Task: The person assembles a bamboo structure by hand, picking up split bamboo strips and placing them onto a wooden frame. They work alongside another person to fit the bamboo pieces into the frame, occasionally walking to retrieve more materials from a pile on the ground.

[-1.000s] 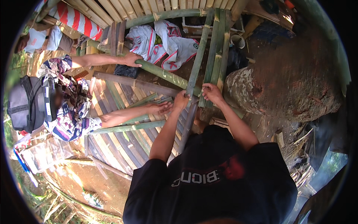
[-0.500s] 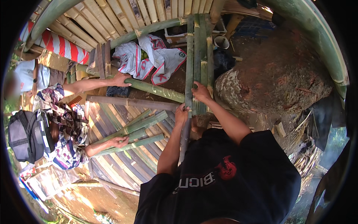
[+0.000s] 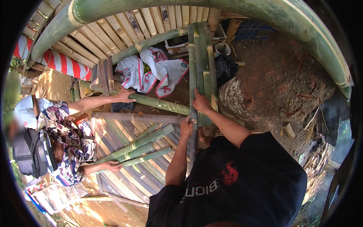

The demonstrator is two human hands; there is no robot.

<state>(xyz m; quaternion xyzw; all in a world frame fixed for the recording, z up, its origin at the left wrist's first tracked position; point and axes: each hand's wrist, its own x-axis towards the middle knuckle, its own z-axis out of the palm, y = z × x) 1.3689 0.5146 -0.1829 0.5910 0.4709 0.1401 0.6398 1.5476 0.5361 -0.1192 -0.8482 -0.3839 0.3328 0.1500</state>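
Left hand (image 3: pixel 186 128): low, fingers bent at the near end of the leftmost green bamboo strip (image 3: pixel 192 56), by the far right corner of the slatted platform (image 3: pixel 130 181). Right hand (image 3: pixel 202 103): farther up, reaching in from the right, fingers across that strip. Hands apart, both touching the strip; cannot tell whether either is clamped. Strip lies alongside the other green strips (image 3: pixel 206 64), far end at the curved bamboo rail (image 3: pixel 160 37).

Versus 1.0 s ago: leftmost strip then angled away from its neighbours, gap now closed; right hand farther up. Co-worker's lower hand (image 3: pixel 112 166) drawn back toward the platform's left edge.
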